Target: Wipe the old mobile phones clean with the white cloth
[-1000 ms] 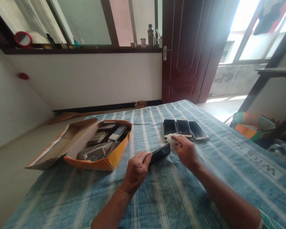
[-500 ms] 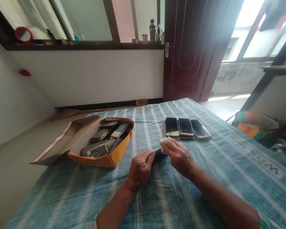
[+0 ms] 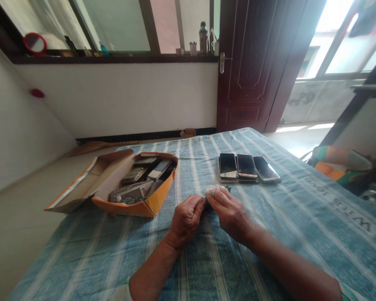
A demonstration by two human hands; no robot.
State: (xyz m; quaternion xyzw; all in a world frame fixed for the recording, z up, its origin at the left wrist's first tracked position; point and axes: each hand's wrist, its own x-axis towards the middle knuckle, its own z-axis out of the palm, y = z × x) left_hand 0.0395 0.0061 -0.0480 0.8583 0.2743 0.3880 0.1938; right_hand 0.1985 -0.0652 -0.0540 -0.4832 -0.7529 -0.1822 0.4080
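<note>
A dark, narrow object, likely a phone seen edge-on (image 3: 208, 205), is gripped at its near left end by my left hand (image 3: 187, 217). My right hand (image 3: 233, 213) pinches a crumpled white cloth or tissue (image 3: 212, 191) against that object and hides much of it. Beyond my right hand lie a black phone (image 3: 228, 166), a gold-edged phone (image 3: 246, 166) and a silver-edged phone (image 3: 266, 169), side by side; the first two rest on other phones. To the left, an open orange box (image 3: 163, 195) holds several old phones.
A blue striped cloth (image 3: 194, 267) covers the surface under everything. The box's raised lid (image 3: 90, 179) leans out to the left. Behind are a wall, a dark red door (image 3: 247, 62) and a sill with a flask (image 3: 203, 38). A colourful bag (image 3: 335, 161) sits at the right.
My right hand has moved the white cloth left along the dark object, closer to my left hand. The object's far end now shows past my right fingers. The whole view has shifted slightly.
</note>
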